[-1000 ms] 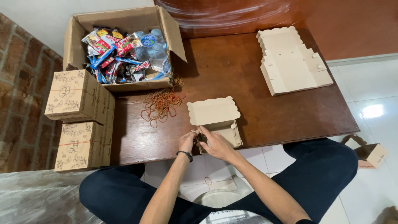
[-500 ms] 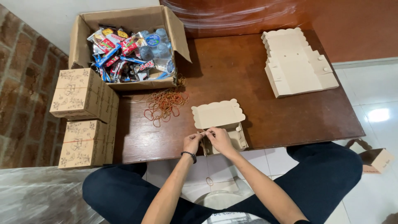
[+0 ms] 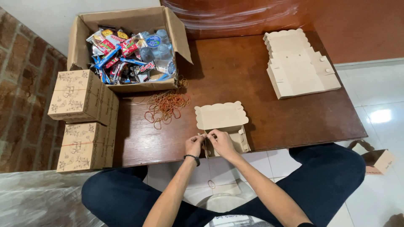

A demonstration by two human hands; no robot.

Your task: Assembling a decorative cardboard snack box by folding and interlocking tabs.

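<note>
A small beige cardboard box (image 3: 221,117) with a scalloped lid stands open at the front edge of the brown table (image 3: 261,126). Both my hands are at its near wall. My left hand (image 3: 194,144), with a dark band at the wrist, pinches the front flap. My right hand (image 3: 222,143) pinches the same flap beside it, fingers closed on the cardboard. A thin rubber band seems to hang between my hands, though it is too small to be sure.
A large open carton (image 3: 126,25) of snack packets and water cups sits back left. Loose rubber bands (image 3: 165,106) lie in front of it. Flat unfolded boxes (image 3: 296,65) are stacked back right. Closed printed boxes (image 3: 82,96) are stacked at the left; another small box (image 3: 381,161) is on the floor.
The view has shifted a little. My hands have stayed at the small box's front wall, fingers moving slightly on the flap.
</note>
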